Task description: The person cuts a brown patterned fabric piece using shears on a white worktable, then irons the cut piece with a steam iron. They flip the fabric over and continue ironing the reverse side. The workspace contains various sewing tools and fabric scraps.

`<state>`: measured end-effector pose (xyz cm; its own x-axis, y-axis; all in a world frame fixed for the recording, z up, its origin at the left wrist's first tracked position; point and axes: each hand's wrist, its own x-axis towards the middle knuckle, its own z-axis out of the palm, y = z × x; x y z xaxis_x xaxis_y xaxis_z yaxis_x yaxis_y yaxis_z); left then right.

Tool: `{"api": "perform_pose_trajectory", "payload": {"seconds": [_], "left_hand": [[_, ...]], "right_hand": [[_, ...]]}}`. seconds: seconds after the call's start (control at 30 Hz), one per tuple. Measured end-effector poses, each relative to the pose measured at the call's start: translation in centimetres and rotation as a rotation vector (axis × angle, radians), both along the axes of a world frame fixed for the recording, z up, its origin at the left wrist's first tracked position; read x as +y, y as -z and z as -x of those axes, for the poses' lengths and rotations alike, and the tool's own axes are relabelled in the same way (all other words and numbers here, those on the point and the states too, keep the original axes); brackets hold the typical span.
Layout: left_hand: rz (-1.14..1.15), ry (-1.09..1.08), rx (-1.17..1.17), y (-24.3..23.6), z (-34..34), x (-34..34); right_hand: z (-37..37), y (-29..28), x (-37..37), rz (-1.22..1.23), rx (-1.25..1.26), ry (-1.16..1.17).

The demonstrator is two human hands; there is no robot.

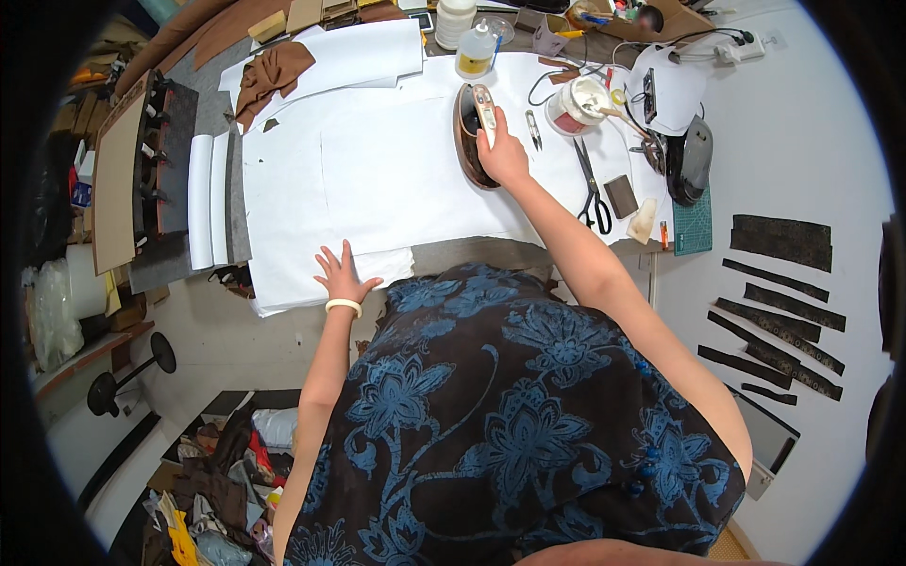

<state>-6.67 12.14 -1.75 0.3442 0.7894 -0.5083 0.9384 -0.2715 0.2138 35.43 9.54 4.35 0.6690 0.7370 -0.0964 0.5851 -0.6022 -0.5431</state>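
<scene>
My right hand (505,156) is closed around the pale handle of what looks like a clothes iron (463,141), with a dark brown oval body. The iron rests on a large white sheet (377,170) spread over the table. Near the sheet's front left edge, my left hand (343,281) lies flat with its fingers spread, wearing a cream bangle (343,306) on the wrist. Just right of the iron are small thread snips (534,130). Farther right lie black-handled scissors (593,193), blades pointing away from me.
An open tub (572,110) of white paste stands at the right, near a clear bottle (475,54). A dark block (621,196) and a green cutting mat (694,224) are by the right edge. Brown cloth (272,81) and white rolls (201,198) lie left.
</scene>
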Motion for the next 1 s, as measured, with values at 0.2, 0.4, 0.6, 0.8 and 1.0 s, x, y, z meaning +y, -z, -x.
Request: {"api": "perform_pose_trajectory", "payload": {"seconds": [0.2,0.4,0.6,0.8,1.0], "left_hand": [[0.016,-0.002,0.019,-0.1,-0.2,0.0],[0.030,-0.002,0.028,0.1,0.4,0.3],[0.041,0.002,0.030,-0.1,0.9,1.0],[0.052,0.013,0.032,-0.3,1.3,1.3],[0.067,0.025,0.019,-0.9,1.6,1.5]], "right_hand": [[0.9,-0.1,-0.5,-0.010,0.023,0.007],[4.9,0.0,-2.0,0.025,0.031,0.023],[4.3,-0.2,2.0,0.043,0.000,-0.009],[4.5,-0.2,3.4,0.061,0.013,-0.016],[6.4,-0.7,2.7,0.081,0.007,-0.059]]}}
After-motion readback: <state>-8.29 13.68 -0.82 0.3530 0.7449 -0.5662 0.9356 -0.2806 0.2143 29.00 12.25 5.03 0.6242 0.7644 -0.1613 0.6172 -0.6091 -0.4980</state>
